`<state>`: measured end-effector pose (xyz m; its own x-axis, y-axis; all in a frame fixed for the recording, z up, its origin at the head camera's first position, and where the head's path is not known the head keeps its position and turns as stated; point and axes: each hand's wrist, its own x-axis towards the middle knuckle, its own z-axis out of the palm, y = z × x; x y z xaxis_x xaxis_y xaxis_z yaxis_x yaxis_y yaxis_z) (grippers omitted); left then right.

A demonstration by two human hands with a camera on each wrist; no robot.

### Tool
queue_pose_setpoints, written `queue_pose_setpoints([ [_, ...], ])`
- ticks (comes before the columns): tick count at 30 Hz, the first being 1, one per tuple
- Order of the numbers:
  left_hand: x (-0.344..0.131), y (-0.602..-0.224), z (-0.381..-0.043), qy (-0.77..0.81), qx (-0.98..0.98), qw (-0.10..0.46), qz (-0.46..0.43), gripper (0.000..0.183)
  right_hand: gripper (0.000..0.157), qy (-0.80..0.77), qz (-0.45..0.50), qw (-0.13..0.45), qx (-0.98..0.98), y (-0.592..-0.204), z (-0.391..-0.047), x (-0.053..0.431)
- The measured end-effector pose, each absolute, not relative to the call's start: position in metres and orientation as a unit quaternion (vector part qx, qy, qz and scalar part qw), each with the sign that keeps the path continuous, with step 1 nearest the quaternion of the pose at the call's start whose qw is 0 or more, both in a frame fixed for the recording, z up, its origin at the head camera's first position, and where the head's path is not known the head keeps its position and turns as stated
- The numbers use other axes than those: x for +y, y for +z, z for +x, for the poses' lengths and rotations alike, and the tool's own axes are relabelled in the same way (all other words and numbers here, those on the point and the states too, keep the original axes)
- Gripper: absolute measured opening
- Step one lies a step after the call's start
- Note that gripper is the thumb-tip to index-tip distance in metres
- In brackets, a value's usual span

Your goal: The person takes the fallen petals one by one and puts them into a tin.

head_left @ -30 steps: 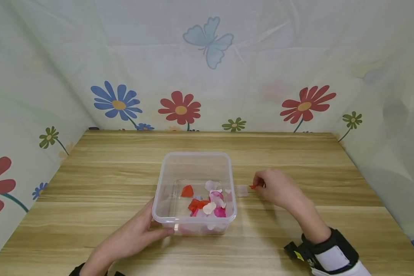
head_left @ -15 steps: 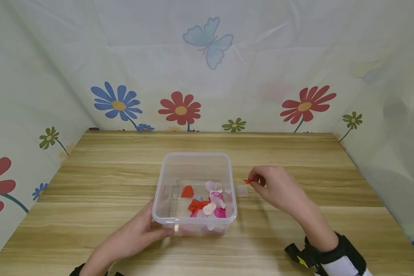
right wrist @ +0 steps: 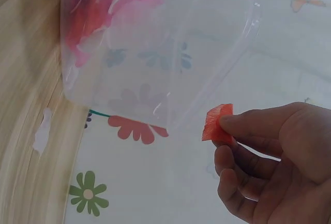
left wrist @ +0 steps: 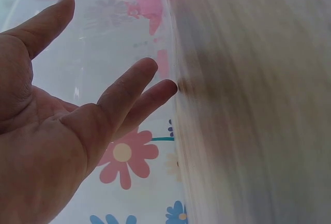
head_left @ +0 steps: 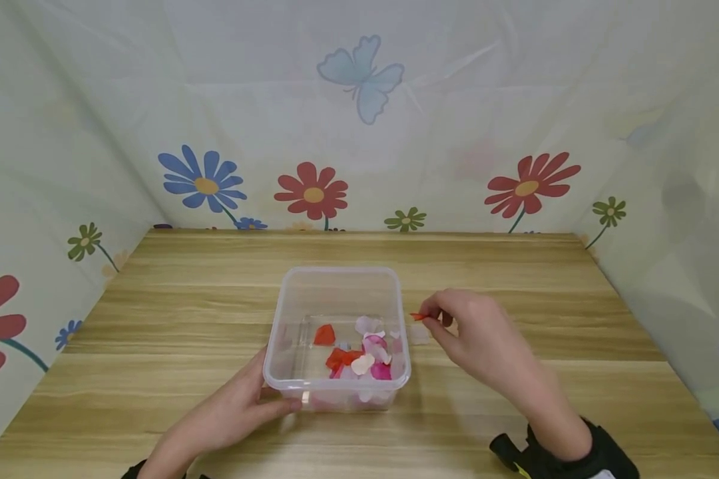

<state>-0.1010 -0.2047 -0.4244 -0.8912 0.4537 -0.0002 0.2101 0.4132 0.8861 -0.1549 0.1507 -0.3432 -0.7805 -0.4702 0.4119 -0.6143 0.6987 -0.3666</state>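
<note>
A clear square plastic box (head_left: 335, 385) stands on the table, with several red, pink, white and cream petals (head_left: 363, 364) on its floor, mostly to the right. At the box's near left corner, my left hand (head_left: 230, 412) touches the walls, its thumb along the front and its fingers (left wrist: 126, 87) extended against the side. My right hand (head_left: 479, 336) pinches a small red petal (right wrist: 216, 122) between thumb and forefinger, raised above the table just right of the box. Below it, a pale petal (head_left: 419, 334) lies on the table.
The wood-grain table (head_left: 216, 279) reaches back to a white cloth wall (head_left: 245, 100) printed with flowers and a butterfly. More printed cloth hangs along both sides. The box's rim (head_left: 405, 332) rises between my right hand and the petals inside.
My right hand has lifted the red petal and carried it left, close to the box's right rim. My left hand and the box stay in place.
</note>
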Motion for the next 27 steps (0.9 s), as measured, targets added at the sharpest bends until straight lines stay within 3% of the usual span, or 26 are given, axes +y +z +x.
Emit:
queue_pose_setpoints([
  [11,-0.204,-0.424,-0.099,0.499,0.833,0.114,0.209,0.097,0.019,0.261,0.338,0.172,-0.888,-0.344,-0.139,0.136],
  [27,-0.205,-0.425,-0.100,0.500,0.832,0.114,0.210,0.097,0.022,0.290,0.353,0.129,-0.880,-0.346,-0.127,0.124],
])
